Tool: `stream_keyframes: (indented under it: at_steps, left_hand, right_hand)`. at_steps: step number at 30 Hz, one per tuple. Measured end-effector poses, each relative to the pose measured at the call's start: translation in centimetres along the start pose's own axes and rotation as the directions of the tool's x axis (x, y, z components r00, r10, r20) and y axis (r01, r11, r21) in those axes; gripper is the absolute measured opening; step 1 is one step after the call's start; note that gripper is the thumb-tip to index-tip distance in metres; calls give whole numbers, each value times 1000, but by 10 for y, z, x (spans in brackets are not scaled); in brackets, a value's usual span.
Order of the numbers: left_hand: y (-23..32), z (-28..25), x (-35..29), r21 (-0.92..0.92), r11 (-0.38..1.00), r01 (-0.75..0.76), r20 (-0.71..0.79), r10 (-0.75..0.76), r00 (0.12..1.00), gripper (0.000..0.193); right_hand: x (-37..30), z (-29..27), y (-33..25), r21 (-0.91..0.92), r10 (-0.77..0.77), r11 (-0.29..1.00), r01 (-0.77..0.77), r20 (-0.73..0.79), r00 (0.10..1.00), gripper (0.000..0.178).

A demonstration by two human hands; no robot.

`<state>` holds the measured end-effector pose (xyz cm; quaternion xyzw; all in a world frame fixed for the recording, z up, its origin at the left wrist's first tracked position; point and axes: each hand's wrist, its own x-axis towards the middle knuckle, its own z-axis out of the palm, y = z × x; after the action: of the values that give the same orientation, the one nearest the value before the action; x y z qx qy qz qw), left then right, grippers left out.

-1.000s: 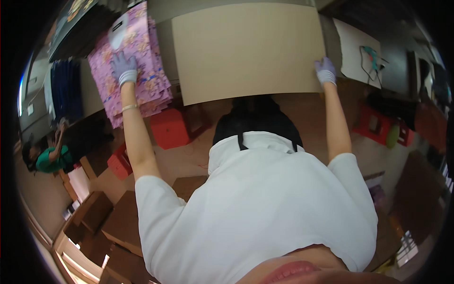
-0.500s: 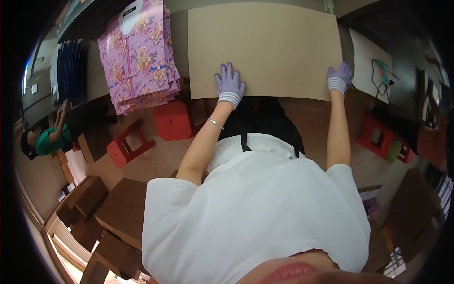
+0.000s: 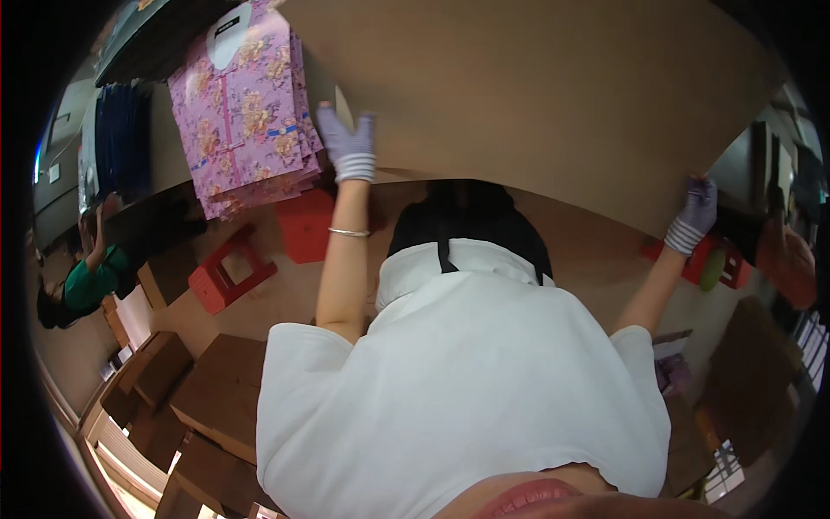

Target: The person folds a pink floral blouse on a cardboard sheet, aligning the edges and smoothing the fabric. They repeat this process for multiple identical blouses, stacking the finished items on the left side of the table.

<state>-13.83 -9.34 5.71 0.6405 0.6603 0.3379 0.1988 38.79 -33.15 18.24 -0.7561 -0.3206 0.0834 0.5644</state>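
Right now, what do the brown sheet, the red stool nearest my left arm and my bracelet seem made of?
Brown sheet: probably cardboard, matte, from its plain brown face. Red stool: likely plastic, smooth-looking, from its evenly coloured faces. Bracelet: apparently metal, shiny, from its silvery gleam; type unclear.

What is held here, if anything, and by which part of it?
The right hand grips the large brown cardboard sheet at its near right corner. The left hand is open beside the left edge; whether it touches cannot be told.
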Motion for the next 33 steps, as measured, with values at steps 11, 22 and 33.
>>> stream_keyframes:
  at_steps: [11,22,33]
  left_hand:
    - [40,-29,41,-140,984,-107,-34,103,994,27]
    - [107,109,-21,450,775,-444,417,257,872,49]
    - [30,69,0,-694,629,350,373,-102,922,65]
  right_hand:
    - [11,104,-6,-302,-114,933,198,274,955,28]
    - [-108,323,10,-328,-364,675,661,631,685,34]
    - [-16,239,23,102,-231,973,209,336,913,40]
